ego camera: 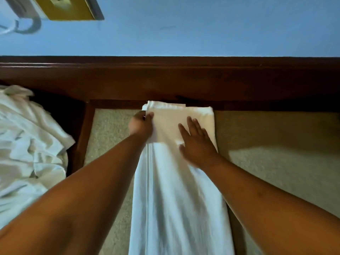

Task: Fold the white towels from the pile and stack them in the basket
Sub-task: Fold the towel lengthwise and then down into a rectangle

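A long white towel (176, 196) lies as a narrow strip on a beige surface, running from the bottom of the view up to the dark wooden rail. Its far end is folded back over itself into a thicker flap (171, 122). My left hand (141, 125) pinches the left edge of that flap. My right hand (196, 142) lies flat on it, fingers spread, palm down. A rumpled pile of white towels (27, 144) sits at the left. No basket is in view.
The beige surface (276, 144) is framed by a dark wooden rail (165, 80) at the far side and a wooden edge (81, 137) on the left. A blue wall (202, 26) rises behind. A yellow box (70, 8) and a white cord hang top left.
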Demonstrator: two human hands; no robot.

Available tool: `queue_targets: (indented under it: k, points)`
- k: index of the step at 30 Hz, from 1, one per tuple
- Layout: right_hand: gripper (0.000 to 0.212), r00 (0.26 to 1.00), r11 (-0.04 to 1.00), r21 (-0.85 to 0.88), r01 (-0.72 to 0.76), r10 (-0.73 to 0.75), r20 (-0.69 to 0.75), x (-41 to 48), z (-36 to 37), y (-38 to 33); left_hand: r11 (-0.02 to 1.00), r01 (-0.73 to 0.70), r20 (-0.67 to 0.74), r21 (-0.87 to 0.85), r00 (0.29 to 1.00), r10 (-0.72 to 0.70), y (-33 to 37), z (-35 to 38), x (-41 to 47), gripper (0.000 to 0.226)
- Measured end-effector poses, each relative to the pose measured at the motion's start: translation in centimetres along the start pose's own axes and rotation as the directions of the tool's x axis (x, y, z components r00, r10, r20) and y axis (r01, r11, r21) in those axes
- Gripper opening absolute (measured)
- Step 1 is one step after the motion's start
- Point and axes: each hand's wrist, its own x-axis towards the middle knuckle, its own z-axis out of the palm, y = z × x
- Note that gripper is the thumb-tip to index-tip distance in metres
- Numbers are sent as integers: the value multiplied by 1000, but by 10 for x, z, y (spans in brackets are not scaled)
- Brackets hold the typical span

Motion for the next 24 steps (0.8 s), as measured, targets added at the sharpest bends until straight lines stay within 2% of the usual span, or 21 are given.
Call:
queue_targets:
  k: [4,8,11,13,15,18,21,24]
  points:
    - [71,999,998,29,-50,50,-1,2,17,0,996,14,-1,89,1000,-14,-8,3,8,29]
    - [66,993,991,88,-99,104,-52,-37,52,6,999,41,71,1,997,-41,-13,-2,-10,39]
    - [69,992,995,54,-88,92,-81,-87,72,10,995,95,147,-39,985,-88,-35,-13,-63,45]
    - [69,987,989,59,-134,139,-84,-122,85,13,992,120,189,38,974,-125,-60,-21,-111,53]
    - [69,981,982,86,-170,177,-82,-157,98,15,981,157,234,118,955,-181,-85,-25,-161,46]
    - [72,984,985,72,-154,160,-79,-212,119,16,958,216,279,188,924,-263,-121,-35,-243,33]
    - [75,989,990,51,-135,137,-53,-255,135,17,936,228,239,269,926,-294,-151,-45,-303,30]
    - [73,992,992,50,-120,121,-17,-284,146,15,950,263,91,166,955,-281,-161,-55,-335,25]
